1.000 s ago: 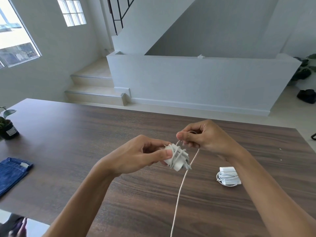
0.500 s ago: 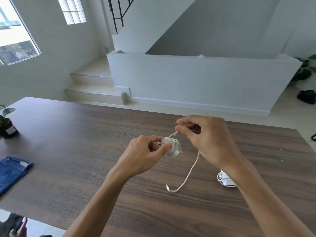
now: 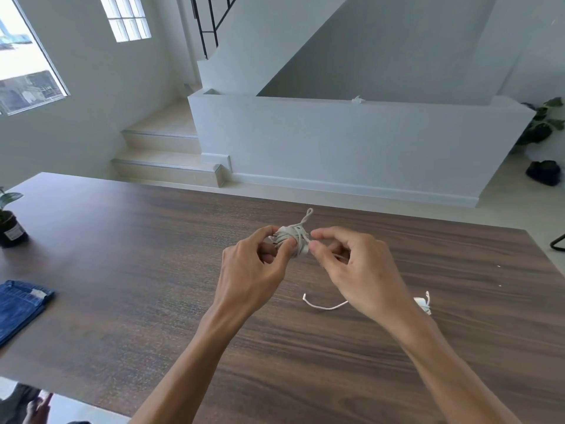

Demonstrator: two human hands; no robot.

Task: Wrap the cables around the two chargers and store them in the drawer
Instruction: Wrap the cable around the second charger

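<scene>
My left hand (image 3: 253,270) pinches a white charger (image 3: 292,240) with its cable wound many times around it, held above the dark wooden table (image 3: 122,270). My right hand (image 3: 354,270) grips the free stretch of the same white cable, right beside the charger. The loose cable end (image 3: 324,306) droops under my right hand and lies curled on the table. A short loop of cable sticks up from the bundle. The second wrapped charger (image 3: 423,302) lies on the table, mostly hidden behind my right wrist. No drawer is in view.
Folded blue jeans (image 3: 21,304) lie at the table's left edge, and a small potted plant (image 3: 9,228) stands farther back on the left. Beyond the table are steps, a low white wall and a staircase. A black bag (image 3: 542,172) sits on the floor far right.
The hands have moved farther out over the table with the charger. The hanging cable has become shorter as more of it is wound on; its end now rests on the table.
</scene>
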